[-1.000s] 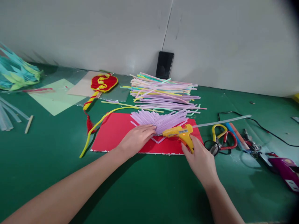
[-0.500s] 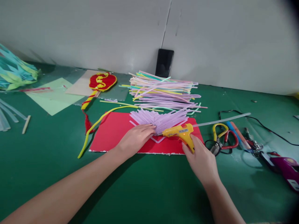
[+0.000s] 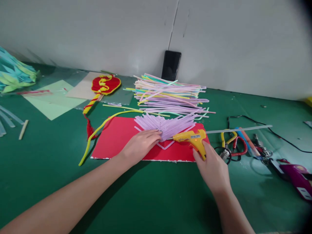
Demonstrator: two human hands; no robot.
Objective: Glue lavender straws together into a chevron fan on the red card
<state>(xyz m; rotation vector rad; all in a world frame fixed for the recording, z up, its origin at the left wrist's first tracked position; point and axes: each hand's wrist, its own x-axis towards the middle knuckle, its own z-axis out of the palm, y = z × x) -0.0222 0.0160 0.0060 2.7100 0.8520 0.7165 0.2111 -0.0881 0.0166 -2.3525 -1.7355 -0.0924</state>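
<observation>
My right hand (image 3: 214,167) grips a yellow hot glue gun (image 3: 195,138) by its handle, with a long clear glue stick (image 3: 239,129) jutting from its back. The nozzle points left, close to the lower edge of a layer of lilac pipe cleaners (image 3: 168,125) bent into nested V shapes on a red board (image 3: 117,139). My left hand (image 3: 140,144) lies over the board, its outstretched fingers resting on the left side of the lilac layer. Just below the layer, one V-shaped lilac strip (image 3: 165,148) shows; its left end is hidden by my fingers.
Behind the board is a pile of pastel pipe cleaners (image 3: 170,92), with a phone (image 3: 171,65) leaning on the wall. A red and yellow fan-shaped craft (image 3: 106,85) and a yellow pipe cleaner (image 3: 97,133) lie left. Scissors (image 3: 240,146), a cord (image 3: 280,136) and a purple tool (image 3: 296,174) lie right.
My right hand has drawn the glue gun slightly to the right, and the nozzle has moved away from my left fingertips. My left hand stays on the lilac pipe cleaners.
</observation>
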